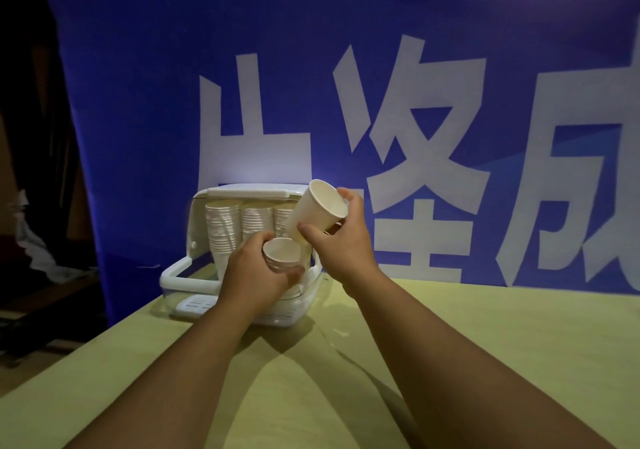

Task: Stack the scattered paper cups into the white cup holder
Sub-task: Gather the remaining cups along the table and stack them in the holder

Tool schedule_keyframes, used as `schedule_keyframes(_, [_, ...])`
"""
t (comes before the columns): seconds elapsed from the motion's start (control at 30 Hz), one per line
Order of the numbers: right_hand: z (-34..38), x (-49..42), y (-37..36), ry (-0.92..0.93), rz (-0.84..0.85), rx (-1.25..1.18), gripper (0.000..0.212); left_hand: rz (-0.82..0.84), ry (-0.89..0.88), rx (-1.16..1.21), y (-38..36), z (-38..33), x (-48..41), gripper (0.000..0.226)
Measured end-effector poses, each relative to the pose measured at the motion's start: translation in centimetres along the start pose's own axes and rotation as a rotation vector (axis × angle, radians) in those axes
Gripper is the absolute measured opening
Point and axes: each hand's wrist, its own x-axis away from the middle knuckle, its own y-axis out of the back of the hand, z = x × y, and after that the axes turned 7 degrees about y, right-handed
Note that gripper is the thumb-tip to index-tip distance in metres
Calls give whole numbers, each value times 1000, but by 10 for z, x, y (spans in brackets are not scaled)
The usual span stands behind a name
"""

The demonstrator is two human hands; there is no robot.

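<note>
Near the finish, seemingly: stacked cups (239,227) fill the white cup holder (187,272); left grip (254,268) clasps a short stack (282,253), right grip (341,244), at its two o'clock, a tilted cup (317,211).

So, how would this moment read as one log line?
left hand: grips short cup stack | right hand: holds single cup tilted above it | cup holder: open, stacks inside

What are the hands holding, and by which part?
Right hand grips a tilted paper cup by its wall; left hand grips a short cup stack around its sides.
</note>
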Motion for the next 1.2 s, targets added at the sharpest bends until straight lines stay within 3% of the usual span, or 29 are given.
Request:
schedule_keyframes(0.13, [2, 1, -5, 9, 74, 102, 87, -33, -96, 51, 0, -4, 5, 109])
schedule_keyframes(0.27, [-2, 3, -6, -36, 203, 183, 87, -78, -124, 37, 0, -6, 6, 115])
schedule_keyframes(0.4, [-2, 5, -7, -70, 165, 196, 64, -65, -100, 40, 3, -2, 5, 113])
schedule_keyframes(0.6, [-16, 14, -14, -102, 232, 422, 38, -33, -64, -122, 3, 5, 0, 61])
schedule_keyframes(0.73, [-17, 13, -9, -115, 245, 385, 34, -26, -31, -106, 7, 7, 2, 65])
schedule_keyframes(0.9, [-10, 7, 10, -152, 137, 316, 23, -67, -22, -150, 3, 7, 6, 65])
schedule_keyframes(1.07, [-3, 13, 67, -203, 55, 338, 11, -263, -228, -317, -13, -14, 20, 46])
schedule_keyframes(1.2, [0, 34, 150, -264, 14, 482, 8, -57, -314, -202, -44, -51, 49, 15])
